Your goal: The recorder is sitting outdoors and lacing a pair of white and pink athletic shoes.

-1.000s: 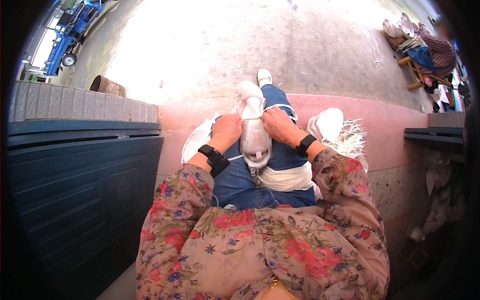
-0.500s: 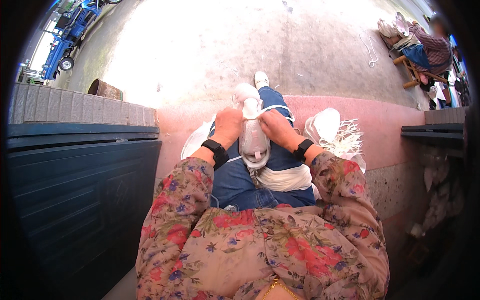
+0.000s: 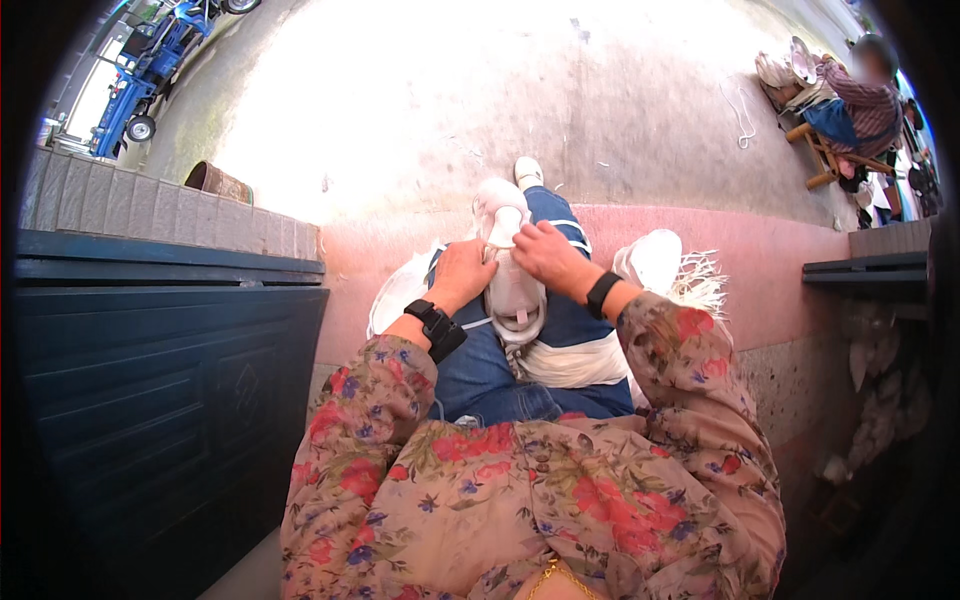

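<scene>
A pale pinkish-white sneaker (image 3: 516, 282) lies lengthwise on my lap, its heel toward me and its toe pointing away. My left hand (image 3: 464, 272) is closed at the shoe's left side, the fingers curled against its upper. On the other side, my right hand (image 3: 548, 257) pinches with bent fingers beside the shoe's tongue (image 3: 504, 226); whatever thin thing is between the fingertips is too small to make out. A bundle of white laces (image 3: 575, 362) drapes across my right thigh, just behind the heel.
Right of my legs sit a white shoe (image 3: 655, 258) and a spread of loose white laces (image 3: 700, 280). Dark blue door panels (image 3: 165, 390) stand at left. Farther off are a bucket (image 3: 218, 184), a blue three-wheeled vehicle (image 3: 140, 85) and a seated person (image 3: 860, 105).
My right hand has shifted from the shoe's right edge up over the tongue area. My left hand has moved slightly down and right along the shoe. The whole view has tilted a little.
</scene>
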Demonstrator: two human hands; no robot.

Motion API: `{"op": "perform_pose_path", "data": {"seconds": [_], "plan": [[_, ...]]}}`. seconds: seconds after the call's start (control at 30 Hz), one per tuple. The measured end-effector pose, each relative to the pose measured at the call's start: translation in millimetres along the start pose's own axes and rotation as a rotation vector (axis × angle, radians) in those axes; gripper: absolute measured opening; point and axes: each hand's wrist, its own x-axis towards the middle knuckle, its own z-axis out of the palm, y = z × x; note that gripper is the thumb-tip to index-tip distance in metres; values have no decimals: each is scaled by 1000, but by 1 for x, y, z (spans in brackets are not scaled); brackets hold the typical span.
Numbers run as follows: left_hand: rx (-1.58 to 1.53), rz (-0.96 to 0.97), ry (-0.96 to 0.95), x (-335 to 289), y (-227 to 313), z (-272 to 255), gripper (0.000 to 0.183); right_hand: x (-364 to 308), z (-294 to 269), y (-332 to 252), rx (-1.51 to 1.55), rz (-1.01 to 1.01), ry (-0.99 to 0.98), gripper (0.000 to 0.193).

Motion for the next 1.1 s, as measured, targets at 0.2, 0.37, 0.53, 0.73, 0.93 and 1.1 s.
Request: {"op": "perform_pose_path", "data": {"seconds": [0.2,0.37,0.53,0.73,0.93,1.1], "plan": [[-126,33,2,2,-17,6,22,0,-42,-80,772,187,-249,12],[-156,-21,-125,4,-6,-3,21,12,3,-23,700,670,-43,19],[-266,6,-83,3,-16,1,22,23,13,-27,529,726,-90,21],[-161,98,-29,5,-13,3,20,18,28,-31,330,593,-9,13],[-161,93,-28,-1,-12,5,19,21,25,-37,-23,424,30,8],[15,284,181,-46,21,-14,22,-29,-9,-51,336,225,-78,9]]}}
